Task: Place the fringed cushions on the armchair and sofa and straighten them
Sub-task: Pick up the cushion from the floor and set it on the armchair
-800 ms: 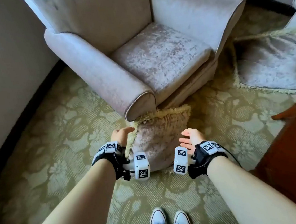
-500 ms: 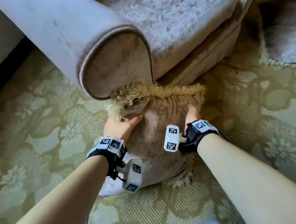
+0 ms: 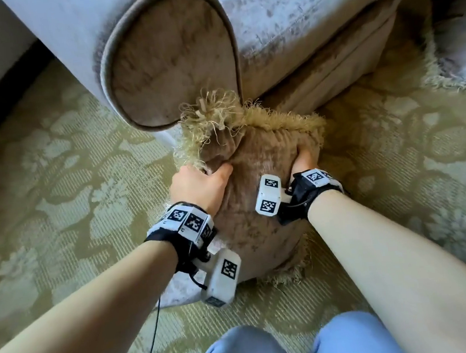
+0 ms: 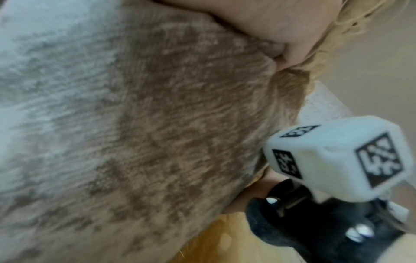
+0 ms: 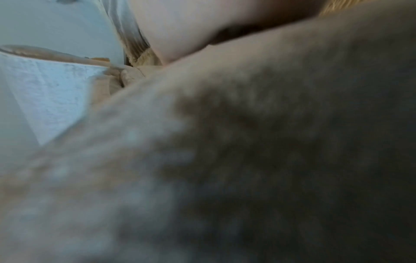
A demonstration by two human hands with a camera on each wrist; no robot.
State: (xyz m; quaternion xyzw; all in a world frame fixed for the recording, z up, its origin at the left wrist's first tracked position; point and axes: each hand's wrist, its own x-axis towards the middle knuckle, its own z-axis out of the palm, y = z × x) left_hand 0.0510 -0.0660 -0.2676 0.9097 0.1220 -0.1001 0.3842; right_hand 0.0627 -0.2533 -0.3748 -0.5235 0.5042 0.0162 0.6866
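Velvet cushion (image 3: 257, 179) on carpet (image 3: 55, 170) against armchair (image 3: 169, 63) arm; left hand (image 3: 198, 188) and right hand (image 3: 303, 161) both grip its sides.

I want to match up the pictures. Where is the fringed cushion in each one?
Head: the fringed cushion is in the middle, on the carpet by the armchair, left hand and right hand gripping it.
Left wrist: fills the left and middle.
Right wrist: blurred, fills the lower right.
Shared landmark: its yellow fringe, at each wrist view's top right.
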